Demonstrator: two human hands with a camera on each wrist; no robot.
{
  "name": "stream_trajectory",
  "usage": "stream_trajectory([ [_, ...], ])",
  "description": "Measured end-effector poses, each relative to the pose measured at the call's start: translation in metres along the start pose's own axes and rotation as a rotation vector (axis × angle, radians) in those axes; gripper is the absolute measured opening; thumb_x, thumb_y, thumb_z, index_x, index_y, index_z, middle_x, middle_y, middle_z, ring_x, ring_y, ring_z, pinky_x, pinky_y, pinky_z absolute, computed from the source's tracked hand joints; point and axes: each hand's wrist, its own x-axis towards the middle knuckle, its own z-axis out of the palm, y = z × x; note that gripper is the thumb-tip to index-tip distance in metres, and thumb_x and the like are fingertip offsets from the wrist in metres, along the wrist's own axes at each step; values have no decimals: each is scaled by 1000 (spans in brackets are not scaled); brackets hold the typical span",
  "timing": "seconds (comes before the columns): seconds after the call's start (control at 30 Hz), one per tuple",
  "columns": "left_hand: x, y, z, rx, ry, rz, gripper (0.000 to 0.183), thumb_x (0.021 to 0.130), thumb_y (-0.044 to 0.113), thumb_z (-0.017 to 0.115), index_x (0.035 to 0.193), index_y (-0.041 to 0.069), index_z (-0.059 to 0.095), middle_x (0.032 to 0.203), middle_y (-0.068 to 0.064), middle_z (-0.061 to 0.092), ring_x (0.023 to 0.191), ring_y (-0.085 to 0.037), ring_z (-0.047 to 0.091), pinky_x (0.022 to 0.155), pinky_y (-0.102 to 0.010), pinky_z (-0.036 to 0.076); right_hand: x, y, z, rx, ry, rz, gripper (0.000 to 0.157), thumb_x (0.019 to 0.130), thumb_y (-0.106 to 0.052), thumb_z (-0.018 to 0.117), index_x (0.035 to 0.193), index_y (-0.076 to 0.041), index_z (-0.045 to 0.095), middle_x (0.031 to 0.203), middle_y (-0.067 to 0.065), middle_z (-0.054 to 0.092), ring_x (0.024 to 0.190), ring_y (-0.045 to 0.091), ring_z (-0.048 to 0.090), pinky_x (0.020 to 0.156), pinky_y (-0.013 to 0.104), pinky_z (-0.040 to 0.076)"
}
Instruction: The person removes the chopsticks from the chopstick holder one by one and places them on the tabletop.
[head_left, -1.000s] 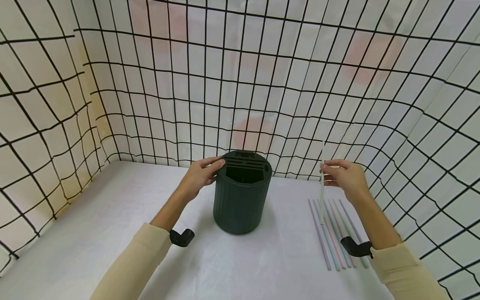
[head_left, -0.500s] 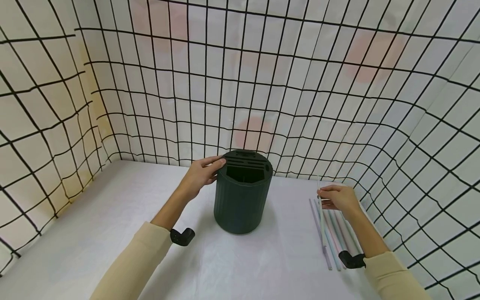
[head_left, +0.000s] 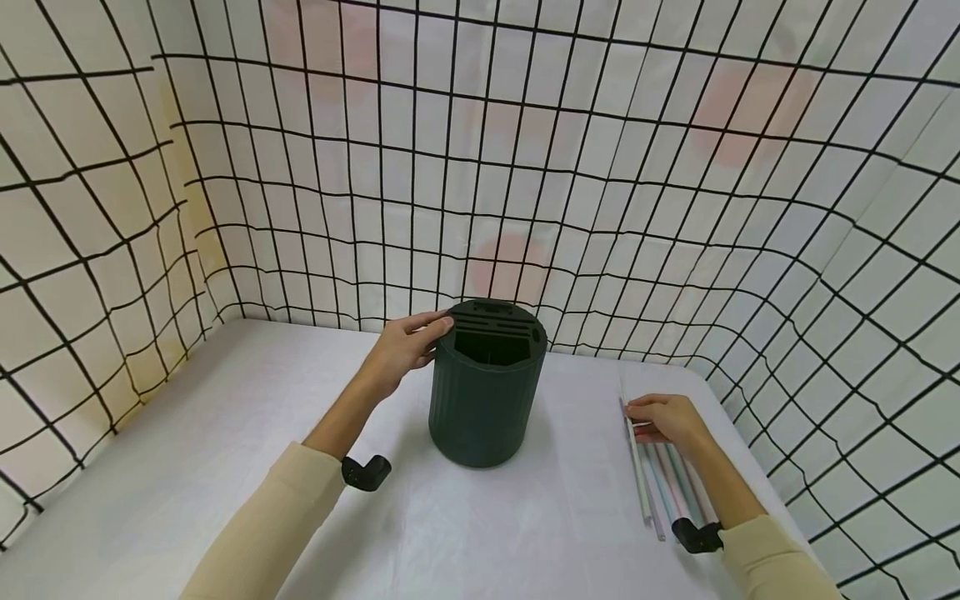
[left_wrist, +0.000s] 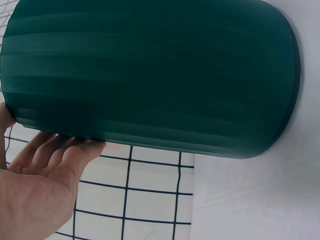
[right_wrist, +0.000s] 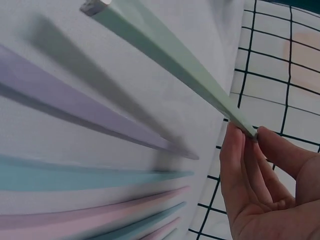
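Observation:
A dark green, ribbed knife and utensil holder stands upright on the white table, slots and a wide opening in its top. My left hand grips its upper left rim, thumb on top; in the left wrist view its fingers touch the ribbed side. At the right, my right hand pinches a pale green chopstick near one end between thumb and fingers. That chopstick slants above the table, left of a lilac chopstick. Further chopsticks in blue, pink and green lie side by side, partly under my hand.
Black wire grid encloses the table at the back and both sides, with pale sheeting behind it. White cloth covers the table top. A black wrist device sits on each forearm.
My right hand has come down and slightly left with the pale green chopstick, now low beside the row's left edge. My left hand has stayed on the holder.

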Motion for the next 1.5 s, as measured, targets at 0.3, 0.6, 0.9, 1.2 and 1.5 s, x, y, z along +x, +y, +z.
stream_trajectory([
  [0.3,-1,1,0,3,-7,0,58,98,43,67,146,12,56,146,-11,58,134,-26,57,108,-42,51,3,11,4,-7,-12,21,39,96,-18,71,123,10,65,94,6,76,77,17,73,69,32,65],
  [0.6,-1,1,0,7,-4,-4,58,98,43,67,146,12,56,146,-11,58,134,-27,57,108,-42,51,5,19,9,6,6,82,32,91,-16,76,114,6,70,86,2,75,70,14,72,62,30,64],
  [0.9,0,0,0,12,1,-9,59,98,43,67,147,12,55,146,-11,58,134,-26,57,108,-42,51,4,24,10,-25,17,80,34,93,-15,74,115,10,67,82,3,74,66,13,68,61,29,63],
  [1.2,-1,0,1,2,1,-7,58,97,43,68,146,13,56,146,-10,59,134,-26,57,108,-42,51,7,33,11,-37,22,84,34,91,-15,75,114,10,67,73,2,71,60,11,65,57,26,60],
  [1.5,-1,-1,0,6,3,-5,59,97,44,68,146,14,56,146,-9,59,134,-25,57,108,-42,51,5,35,12,-81,39,68,33,92,-14,74,112,11,68,74,1,70,61,10,64,57,23,59],
])
